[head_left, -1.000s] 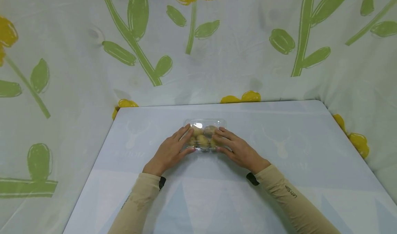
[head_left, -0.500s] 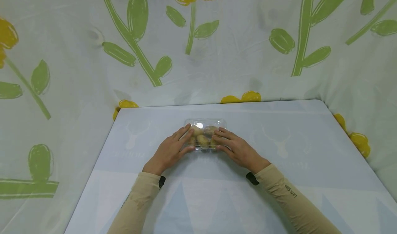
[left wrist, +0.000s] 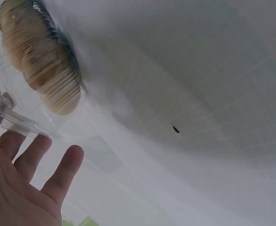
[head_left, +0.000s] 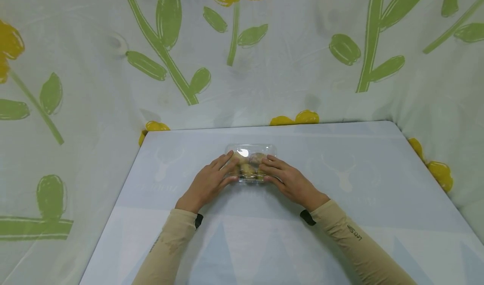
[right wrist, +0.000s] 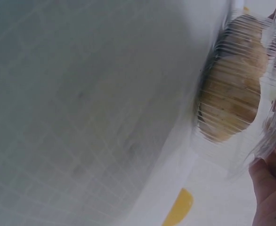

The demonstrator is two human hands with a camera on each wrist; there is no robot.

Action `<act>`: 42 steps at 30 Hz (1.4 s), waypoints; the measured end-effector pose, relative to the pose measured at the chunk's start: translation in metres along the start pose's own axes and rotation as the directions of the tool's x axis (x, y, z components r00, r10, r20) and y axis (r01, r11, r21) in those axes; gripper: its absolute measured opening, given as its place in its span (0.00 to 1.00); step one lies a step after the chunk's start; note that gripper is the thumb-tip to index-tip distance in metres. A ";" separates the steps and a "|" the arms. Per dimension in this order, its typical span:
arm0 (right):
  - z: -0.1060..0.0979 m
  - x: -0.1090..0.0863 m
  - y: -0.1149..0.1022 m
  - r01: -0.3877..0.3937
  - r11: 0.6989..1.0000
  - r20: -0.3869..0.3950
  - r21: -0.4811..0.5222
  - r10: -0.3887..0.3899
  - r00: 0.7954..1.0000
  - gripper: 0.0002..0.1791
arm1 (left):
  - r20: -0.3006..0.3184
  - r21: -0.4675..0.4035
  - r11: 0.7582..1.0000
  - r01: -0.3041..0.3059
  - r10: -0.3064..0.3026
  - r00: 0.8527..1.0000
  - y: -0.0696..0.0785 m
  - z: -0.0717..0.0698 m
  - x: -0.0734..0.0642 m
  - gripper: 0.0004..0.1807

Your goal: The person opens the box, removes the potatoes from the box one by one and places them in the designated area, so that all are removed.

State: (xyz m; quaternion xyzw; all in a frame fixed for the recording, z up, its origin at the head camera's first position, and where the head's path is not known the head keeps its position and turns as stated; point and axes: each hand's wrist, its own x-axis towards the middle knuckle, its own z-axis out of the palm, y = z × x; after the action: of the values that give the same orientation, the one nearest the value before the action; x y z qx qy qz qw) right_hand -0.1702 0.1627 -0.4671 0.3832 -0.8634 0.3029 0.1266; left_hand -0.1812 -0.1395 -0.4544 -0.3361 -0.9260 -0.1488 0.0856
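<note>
A clear plastic clamshell box (head_left: 251,147) with several brownish-yellow potatoes (head_left: 248,170) inside sits near the middle of the table. My left hand (head_left: 207,183) touches the box's left end, its fingers straight and spread over the lid and the thumb at the front edge. At the opposite end my right hand (head_left: 295,184) rests in the same way. In the left wrist view, fingertips (left wrist: 44,141) lie by the rim, beside the ribbed wall over the potatoes (left wrist: 41,61). The right wrist view shows fingers (right wrist: 265,181) against the rim near the potatoes (right wrist: 232,94).
A white table (head_left: 159,234) with pale blue triangles and deer prints carries the box. Behind and on both sides hangs a pale curtain (head_left: 287,66) with green stems and yellow flowers, meeting the table's back edge.
Both hands keep nearly the same place on the box. The potatoes look slightly shifted or blurred inside it, and the head view has moved very slightly.
</note>
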 end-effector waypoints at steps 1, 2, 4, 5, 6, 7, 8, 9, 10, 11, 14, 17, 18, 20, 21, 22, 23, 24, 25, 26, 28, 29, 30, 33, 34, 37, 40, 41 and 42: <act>0.000 0.000 0.000 -0.002 1.000 0.003 0.001 0.002 1.000 0.24 | 0.003 0.001 1.000 0.002 -0.002 1.000 0.000 0.000 0.000 0.32; 0.000 0.000 0.000 -0.001 1.000 0.004 0.002 0.001 1.000 0.24 | 0.003 0.004 1.000 0.002 -0.002 1.000 0.001 0.000 0.000 0.32; 0.001 0.000 0.000 0.000 1.000 0.006 0.003 0.000 1.000 0.23 | -0.002 0.006 1.000 0.000 0.000 1.000 0.001 0.000 0.000 0.31; 0.001 0.000 0.000 0.002 1.000 0.006 0.002 -0.002 1.000 0.23 | -0.007 0.007 1.000 -0.001 0.001 1.000 0.001 0.001 0.000 0.31; 0.001 0.000 0.000 0.003 1.000 0.005 0.001 -0.003 1.000 0.23 | -0.016 0.008 1.000 -0.005 0.005 1.000 0.001 0.001 0.000 0.30; 0.000 0.001 0.000 0.005 1.000 0.002 0.001 -0.005 1.000 0.22 | -0.025 0.010 1.000 -0.010 0.010 1.000 0.001 0.001 0.001 0.30; 0.001 0.001 -0.001 0.009 1.000 0.000 0.001 -0.009 1.000 0.22 | -0.033 0.011 1.000 -0.013 0.014 0.999 0.001 0.002 0.001 0.30; 0.001 0.001 -0.001 0.010 1.000 -0.003 0.001 -0.010 1.000 0.22 | -0.040 0.014 1.000 -0.016 0.017 0.999 0.001 0.002 0.001 0.30; 0.001 0.001 -0.001 0.015 1.000 -0.006 -0.001 -0.015 1.000 0.22 | -0.046 0.020 1.000 -0.020 0.021 0.999 0.001 0.002 0.001 0.30; 0.001 0.001 -0.001 0.018 1.000 -0.010 -0.003 -0.018 1.000 0.21 | -0.050 0.025 0.999 -0.023 0.024 0.998 0.000 0.003 0.001 0.29; 0.001 0.001 -0.001 0.028 1.000 -0.021 -0.008 -0.028 0.999 0.20 | -0.055 0.048 0.998 -0.028 0.031 0.998 0.000 0.004 0.002 0.29; 0.002 0.002 -0.001 0.033 0.999 -0.031 -0.010 -0.034 0.999 0.19 | -0.075 0.088 0.995 -0.043 0.050 0.996 -0.001 0.006 0.003 0.29; 0.002 0.002 -0.001 0.033 0.999 -0.034 -0.011 -0.033 0.999 0.19 | -0.088 0.103 0.993 -0.053 0.062 0.994 -0.001 0.006 0.003 0.29; 0.002 0.002 -0.001 0.034 0.999 -0.035 -0.015 -0.035 0.999 0.19 | -0.122 0.130 0.989 -0.077 0.093 0.988 -0.001 0.007 0.003 0.30; 0.002 0.002 -0.001 0.034 0.999 -0.035 -0.017 -0.035 0.999 0.19 | -0.141 0.143 0.986 -0.090 0.110 0.984 -0.001 0.008 0.004 0.30; 0.002 0.002 -0.001 0.031 0.999 -0.036 -0.016 -0.032 0.999 0.19 | -0.159 0.152 0.983 -0.102 0.126 0.979 -0.001 0.008 0.004 0.30; 0.003 0.002 0.000 0.028 0.999 -0.037 -0.016 -0.029 0.999 0.19 | -0.174 0.159 0.981 -0.114 0.142 0.974 0.000 0.009 0.004 0.31; 0.003 0.002 0.000 0.025 1.000 -0.037 -0.013 -0.025 0.999 0.19 | -0.185 0.159 0.979 -0.124 0.153 0.971 0.000 0.009 0.004 0.31; 0.003 0.002 0.000 0.021 1.000 -0.036 -0.011 -0.021 0.999 0.19 | -0.190 0.161 0.978 -0.132 0.162 0.968 0.000 0.010 0.004 0.31; 0.003 0.002 0.000 0.014 1.000 -0.037 -0.006 -0.014 0.999 0.19 | -0.192 0.169 0.976 -0.136 0.168 0.967 0.000 0.010 0.004 0.31; 0.004 0.002 0.000 0.001 1.000 -0.037 0.002 -0.001 0.999 0.19 | -0.186 0.175 0.974 -0.142 0.175 0.967 0.001 0.010 0.003 0.30; 0.004 0.002 0.000 -0.002 1.000 -0.037 0.002 0.002 0.999 0.19 | -0.182 0.181 0.972 -0.146 0.179 0.967 0.002 0.011 0.003 0.29; 0.004 0.002 0.000 -0.003 1.000 -0.036 0.003 0.004 0.999 0.19 | -0.177 0.189 0.971 -0.149 0.183 0.967 0.002 0.010 0.003 0.29; 0.003 0.003 0.000 -0.006 1.000 -0.039 0.017 0.006 0.999 0.18 | -0.175 0.210 0.965 -0.154 0.192 0.966 0.003 0.009 0.004 0.25; 0.003 0.003 -0.001 -0.008 1.000 -0.042 0.025 0.009 0.999 0.18 | -0.181 0.216 0.964 -0.154 0.194 0.964 0.004 0.008 0.004 0.24; 0.000 0.004 -0.002 -0.029 0.998 -0.040 0.054 0.031 0.999 0.18 | -0.187 0.214 0.965 -0.148 0.189 0.964 0.006 0.004 0.006 0.23; -0.002 0.004 -0.001 -0.056 0.996 -0.020 0.071 0.058 0.998 0.19 | -0.160 0.210 0.968 -0.135 0.170 0.972 0.007 -0.002 0.006 0.23; -0.003 0.004 0.000 -0.062 0.995 -0.008 0.074 0.063 0.998 0.19 | -0.145 0.202 0.971 -0.126 0.157 0.977 0.008 -0.003 0.006 0.24; -0.003 0.004 0.000 -0.067 0.995 0.000 0.077 0.067 0.998 0.19 | -0.133 0.200 0.973 -0.118 0.146 0.980 0.008 -0.003 0.006 0.25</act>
State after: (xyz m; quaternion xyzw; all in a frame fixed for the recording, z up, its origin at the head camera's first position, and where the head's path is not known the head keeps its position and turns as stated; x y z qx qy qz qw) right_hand -0.1725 0.1625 -0.4628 0.3582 -0.8634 0.3403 0.1025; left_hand -0.1805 -0.1314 -0.4479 -0.3755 -0.9027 -0.0776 0.1954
